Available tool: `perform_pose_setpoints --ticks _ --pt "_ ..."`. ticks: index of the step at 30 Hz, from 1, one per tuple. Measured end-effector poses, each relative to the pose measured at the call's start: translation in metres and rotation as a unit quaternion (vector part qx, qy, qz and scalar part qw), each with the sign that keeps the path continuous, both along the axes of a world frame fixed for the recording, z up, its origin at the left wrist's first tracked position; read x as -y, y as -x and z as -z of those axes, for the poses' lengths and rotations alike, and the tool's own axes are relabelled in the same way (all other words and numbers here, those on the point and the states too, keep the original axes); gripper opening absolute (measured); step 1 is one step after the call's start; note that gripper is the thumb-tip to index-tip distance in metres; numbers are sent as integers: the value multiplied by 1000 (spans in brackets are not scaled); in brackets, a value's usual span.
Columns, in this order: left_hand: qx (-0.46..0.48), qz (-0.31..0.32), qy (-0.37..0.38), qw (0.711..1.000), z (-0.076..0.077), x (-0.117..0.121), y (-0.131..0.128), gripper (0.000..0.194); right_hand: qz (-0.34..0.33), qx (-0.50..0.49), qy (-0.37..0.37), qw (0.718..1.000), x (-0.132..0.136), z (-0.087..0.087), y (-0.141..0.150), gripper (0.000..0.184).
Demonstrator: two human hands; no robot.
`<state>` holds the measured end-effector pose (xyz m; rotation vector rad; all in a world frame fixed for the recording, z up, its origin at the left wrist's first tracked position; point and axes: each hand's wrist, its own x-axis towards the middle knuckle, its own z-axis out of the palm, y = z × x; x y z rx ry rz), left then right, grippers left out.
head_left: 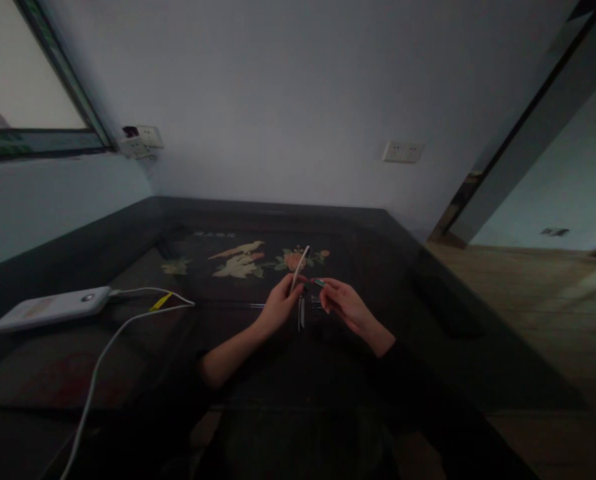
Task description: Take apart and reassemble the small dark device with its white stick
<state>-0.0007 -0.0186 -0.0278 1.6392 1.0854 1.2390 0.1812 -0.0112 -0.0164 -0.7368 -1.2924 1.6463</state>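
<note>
- Holding thin pale piece (301,265) upright in left hand (277,308), fingers clamped on its lower part, above mid-bench (498,380).
- Right hand (352,309): fingers pinched on small greenish piece (319,283), just beside the pale one. Exact shape too small to tell.
- Both look light. Pale one probably stiff, maybe brittle: grip by the long edges, don't flex. Small one could slip, pinch its sides.
- White block (53,310) with cable (98,373) toward bench's left edge.

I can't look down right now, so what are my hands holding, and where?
Left hand: thin white item, lower end. Right hand: small green item, by fingertips.
</note>
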Motion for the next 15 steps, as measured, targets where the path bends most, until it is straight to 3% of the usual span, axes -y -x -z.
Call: perform_pose_setpoints --ticks 15 --pt "-29 14 -3 999 -11 9 -3 26 -67 35 21 997 4 2 0 37"
